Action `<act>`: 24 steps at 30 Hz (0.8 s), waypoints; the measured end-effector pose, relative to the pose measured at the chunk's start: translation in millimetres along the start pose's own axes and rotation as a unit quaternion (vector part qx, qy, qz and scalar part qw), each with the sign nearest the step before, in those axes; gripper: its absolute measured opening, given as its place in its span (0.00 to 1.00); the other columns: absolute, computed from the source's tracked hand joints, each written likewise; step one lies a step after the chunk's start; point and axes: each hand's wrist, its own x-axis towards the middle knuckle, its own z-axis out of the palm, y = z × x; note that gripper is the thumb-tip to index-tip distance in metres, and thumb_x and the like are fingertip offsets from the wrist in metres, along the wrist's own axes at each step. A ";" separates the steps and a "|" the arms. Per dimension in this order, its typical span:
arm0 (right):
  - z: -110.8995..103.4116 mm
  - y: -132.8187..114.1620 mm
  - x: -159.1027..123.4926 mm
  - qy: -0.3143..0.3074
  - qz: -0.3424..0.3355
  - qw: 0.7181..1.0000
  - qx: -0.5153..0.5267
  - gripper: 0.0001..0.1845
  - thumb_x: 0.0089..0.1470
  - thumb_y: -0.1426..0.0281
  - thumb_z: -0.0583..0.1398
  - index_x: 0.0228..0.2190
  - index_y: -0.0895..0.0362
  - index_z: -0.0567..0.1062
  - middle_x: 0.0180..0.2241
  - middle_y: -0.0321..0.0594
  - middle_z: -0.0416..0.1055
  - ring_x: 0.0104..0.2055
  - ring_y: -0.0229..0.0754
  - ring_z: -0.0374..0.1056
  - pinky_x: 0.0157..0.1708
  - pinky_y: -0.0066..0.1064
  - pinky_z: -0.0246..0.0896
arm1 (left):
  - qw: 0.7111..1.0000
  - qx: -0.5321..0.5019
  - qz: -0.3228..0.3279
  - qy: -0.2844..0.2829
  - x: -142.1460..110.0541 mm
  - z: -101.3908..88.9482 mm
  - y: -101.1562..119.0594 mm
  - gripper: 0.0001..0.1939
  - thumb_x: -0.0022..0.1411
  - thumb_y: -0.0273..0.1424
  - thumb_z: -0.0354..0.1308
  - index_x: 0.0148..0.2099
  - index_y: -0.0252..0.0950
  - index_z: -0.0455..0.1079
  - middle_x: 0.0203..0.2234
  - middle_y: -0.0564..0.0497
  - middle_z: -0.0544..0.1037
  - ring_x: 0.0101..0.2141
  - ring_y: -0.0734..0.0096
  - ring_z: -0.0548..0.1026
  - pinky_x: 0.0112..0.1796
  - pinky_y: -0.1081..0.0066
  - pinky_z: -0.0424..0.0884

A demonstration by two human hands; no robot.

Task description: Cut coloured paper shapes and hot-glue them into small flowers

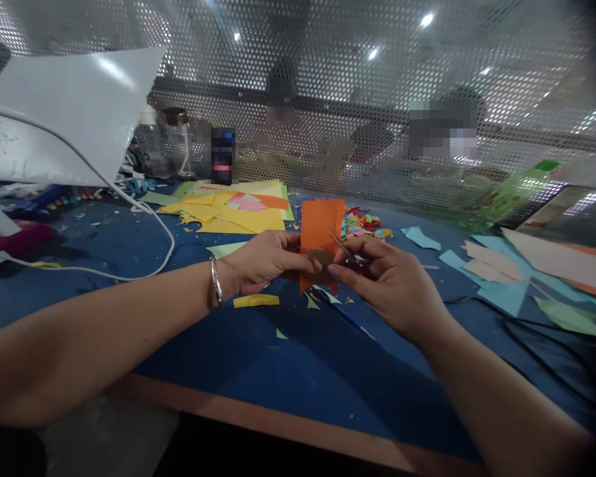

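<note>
My left hand [288,258] pinches a strip of orange paper [322,222] above the table, thumb in front. Against the lower part of the paper lies a round brown disc [320,258], with my left thumb over its left side. My right hand [385,275] is closed around small scissors [345,246], whose thin blades point up and left in front of the paper's right edge. The right thumb and index fingertips are at the disc's right edge; whether they also grip it I cannot tell. Fingers hide the scissors' handles.
Yellow sheets [228,212] lie behind my left hand, and a pile of small colourful paper pieces [365,224] behind the right. Blue paper [506,291] and black cables [546,344] are at right. A phone [223,156] stands against the perforated metal screen [318,86]. A white cable [171,242] curves at left.
</note>
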 end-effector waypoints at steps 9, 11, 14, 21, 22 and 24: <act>-0.2 1.5 -0.7 0.032 0.035 0.998 0.044 0.15 0.54 0.57 0.65 0.31 0.56 0.73 0.28 0.36 0.67 0.27 0.36 0.62 0.25 0.28 0.58 | 0.997 -0.029 0.049 0.045 -1.8 4.7 1.1 0.08 0.49 0.20 0.66 0.35 0.30 0.77 0.28 0.49 0.81 0.29 0.74 0.77 0.32 0.73 0.68; -1.2 3.6 -1.3 0.028 0.055 0.997 0.052 0.19 0.56 0.52 0.62 0.32 0.56 0.73 0.25 0.33 0.63 0.22 0.33 0.55 0.20 0.27 0.50 | 0.996 -0.026 0.059 0.065 -0.8 3.1 3.1 0.08 0.49 0.20 0.66 0.35 0.30 0.76 0.28 0.49 0.81 0.28 0.75 0.76 0.30 0.74 0.66; -2.4 6.1 -2.6 0.016 0.063 0.996 0.057 0.23 0.59 0.48 0.58 0.32 0.56 0.74 0.22 0.30 0.58 0.18 0.31 0.47 0.17 0.27 0.42 | 0.994 -0.015 0.069 0.088 0.3 0.9 4.4 0.09 0.50 0.20 0.66 0.37 0.30 0.76 0.28 0.49 0.81 0.27 0.77 0.75 0.30 0.74 0.65; -2.0 11.4 -2.6 0.009 0.068 0.997 0.041 0.24 0.60 0.47 0.57 0.28 0.55 0.72 0.18 0.28 0.48 0.18 0.33 0.45 0.16 0.27 0.39 | 0.994 -0.054 0.063 0.065 0.7 0.9 3.4 0.12 0.50 0.20 0.67 0.39 0.30 0.77 0.33 0.48 0.82 0.35 0.70 0.79 0.41 0.69 0.69; -1.8 11.6 -2.6 0.011 0.067 0.997 0.042 0.24 0.60 0.47 0.57 0.28 0.55 0.72 0.18 0.28 0.48 0.18 0.33 0.45 0.16 0.27 0.40 | 0.994 -0.060 0.065 0.059 0.7 1.0 3.5 0.12 0.50 0.20 0.67 0.39 0.31 0.77 0.33 0.48 0.82 0.35 0.70 0.79 0.41 0.68 0.69; -1.5 11.0 -3.1 0.014 0.065 0.997 0.044 0.24 0.60 0.47 0.56 0.27 0.55 0.71 0.19 0.28 0.49 0.19 0.33 0.46 0.16 0.27 0.40 | 0.994 -0.068 0.071 0.050 0.6 0.9 3.8 0.12 0.51 0.20 0.67 0.40 0.31 0.77 0.33 0.49 0.82 0.35 0.70 0.79 0.42 0.68 0.69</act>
